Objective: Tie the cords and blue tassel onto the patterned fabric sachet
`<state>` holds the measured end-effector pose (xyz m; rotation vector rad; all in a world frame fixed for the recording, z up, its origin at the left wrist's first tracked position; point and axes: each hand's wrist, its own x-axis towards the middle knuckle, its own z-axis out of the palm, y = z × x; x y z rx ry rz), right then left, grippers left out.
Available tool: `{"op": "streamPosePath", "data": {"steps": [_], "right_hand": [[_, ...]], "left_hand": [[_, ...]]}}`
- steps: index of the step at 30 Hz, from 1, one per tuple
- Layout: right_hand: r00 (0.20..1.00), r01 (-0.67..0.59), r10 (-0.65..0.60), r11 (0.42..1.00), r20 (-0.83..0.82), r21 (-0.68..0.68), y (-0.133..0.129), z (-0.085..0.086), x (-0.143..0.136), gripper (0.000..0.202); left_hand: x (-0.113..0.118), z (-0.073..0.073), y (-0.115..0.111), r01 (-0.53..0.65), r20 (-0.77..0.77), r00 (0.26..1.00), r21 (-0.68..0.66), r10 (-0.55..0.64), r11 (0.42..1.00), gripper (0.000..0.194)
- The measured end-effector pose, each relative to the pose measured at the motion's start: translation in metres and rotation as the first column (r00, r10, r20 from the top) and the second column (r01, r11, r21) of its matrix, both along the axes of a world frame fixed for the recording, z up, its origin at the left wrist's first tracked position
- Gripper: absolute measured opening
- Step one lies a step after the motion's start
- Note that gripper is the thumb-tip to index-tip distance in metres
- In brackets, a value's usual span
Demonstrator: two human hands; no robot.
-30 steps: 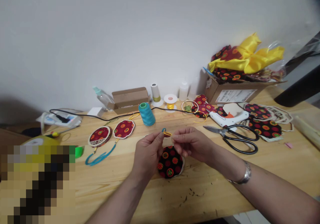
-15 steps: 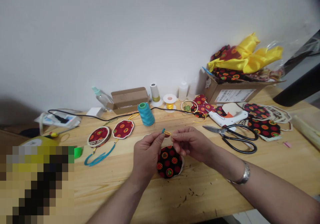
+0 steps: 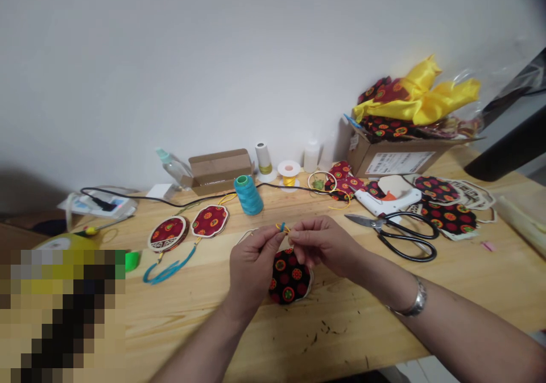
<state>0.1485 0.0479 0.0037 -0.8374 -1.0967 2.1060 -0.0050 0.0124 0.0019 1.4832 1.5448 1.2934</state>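
Observation:
Between my hands, over the middle of the table, a short bit of blue thread (image 3: 283, 227) crosses a thin yellow cord (image 3: 278, 225). My left hand (image 3: 255, 263) is closed, its thumb and forefinger pinching at the blue thread. Opposite it, my right hand (image 3: 325, 246) pinches the yellow cord between thumb and fingertips. Most of the cord and thread is hidden by the fingers. Just below lies a black patterned fabric piece with a pale scalloped edge (image 3: 290, 280), partly covered by both hands.
A blue thread cone (image 3: 248, 196) stands behind my left hand. Two red ornaments, one round (image 3: 169, 232) and one scalloped (image 3: 210, 221), lie left. Black-handled scissors (image 3: 407, 234) and a white glue gun (image 3: 388, 204) lie right, before a fabric-filled carton (image 3: 398, 158).
The blue thread has shifted slightly right, and a small yellow loop now shows on its left. My fingertips are closer together. The fabric piece stays put.

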Motion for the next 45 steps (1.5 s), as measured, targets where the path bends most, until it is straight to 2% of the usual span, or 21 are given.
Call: {"op": "streamPosePath", "data": {"steps": [4,8,12,18,23,26,29,31,33,35,40,45], "right_hand": [[0.999,0.019,-0.02,0.999,0.038,0.033,-0.001,0.001,0.001,0.02],[0.998,0.032,-0.035,0.998,0.056,0.062,-0.001,0.004,0.001,0.02],[0.996,0.031,-0.037,0.996,0.082,0.084,-0.001,0.006,0.001,0.022],[0.993,0.04,-0.055,0.989,0.105,0.139,-0.002,0.011,0.001,0.024],[0.974,0.063,-0.115,0.965,0.194,0.253,-0.001,0.013,0.002,0.025],[0.938,0.058,-0.195,0.904,0.288,0.424,-0.001,0.013,0.003,0.023],[0.878,0.03,-0.321,0.777,0.355,0.628,-0.001,0.012,0.005,0.021],[0.848,0.007,-0.38,0.704,0.369,0.71,-0.001,0.013,0.006,0.02],[0.838,-0.001,-0.402,0.675,0.369,0.738,-0.001,0.014,0.006,0.02],[0.848,0.01,-0.384,0.702,0.366,0.712,0.0,0.014,0.007,0.019],[0.917,0.073,-0.255,0.864,0.307,0.498,0.004,0.014,0.006,0.016],[0.923,0.092,-0.238,0.9,0.303,0.426,0.004,0.016,0.006,0.013]], "left_hand": [[-0.001,-0.002,0.0,0.035,-0.026,0.999,0.047,-0.034,0.998,0.013],[-0.001,-0.003,0.001,0.019,-0.039,0.999,0.048,-0.017,0.999,0.013],[0.0,-0.003,0.001,0.016,-0.035,0.999,0.023,-0.015,1.0,0.012],[0.0,0.001,0.0,0.076,-0.04,0.996,-0.053,-0.078,0.996,0.016],[0.001,0.0,-0.002,0.139,0.054,0.99,-0.105,-0.134,0.985,0.017],[0.002,-0.002,-0.002,0.182,0.132,0.978,-0.134,-0.164,0.974,0.019],[0.002,-0.003,-0.003,0.203,0.176,0.969,-0.15,-0.176,0.968,0.02],[0.002,-0.003,-0.004,0.213,0.208,0.962,-0.162,-0.178,0.964,0.02],[0.002,-0.003,-0.004,0.236,0.268,0.946,-0.181,-0.183,0.955,0.018],[0.002,-0.003,-0.004,0.278,0.359,0.913,-0.204,-0.192,0.939,0.016],[0.0,-0.003,-0.002,0.393,0.547,0.809,-0.232,-0.214,0.89,0.01],[-0.002,-0.005,-0.002,0.418,0.602,0.769,-0.217,-0.216,0.882,0.008]]}}
